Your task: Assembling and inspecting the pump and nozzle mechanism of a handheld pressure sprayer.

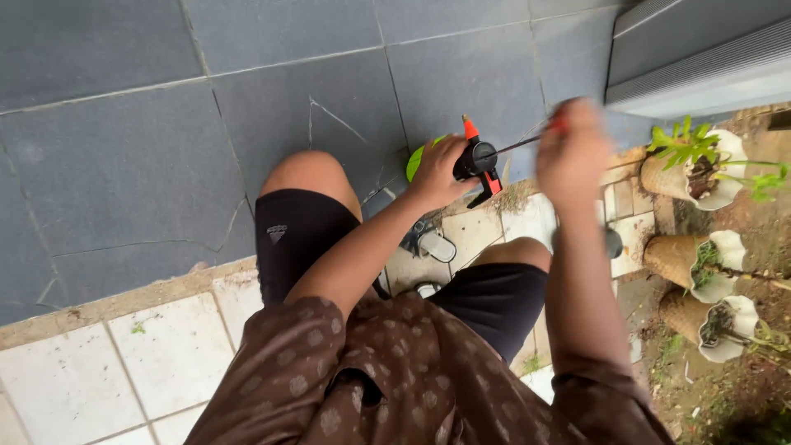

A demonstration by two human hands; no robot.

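Spray bottle point(461, 161), green, black-orange head: left hand point(437, 169) clasps; right hand point(573, 148) blurred.

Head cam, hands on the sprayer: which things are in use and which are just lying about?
In use:
- left hand, closed on the black pump head
- green sprayer bottle
- right hand, blurred, at the thin rod

Lying about:
- three white plant pots
- sandals
- grey floor tiles

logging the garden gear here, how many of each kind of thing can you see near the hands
spray bottle: 1, gripped by the left hand
thin rod: 1, at the blurred right hand
shell-shaped plant pots: 3
total: 5
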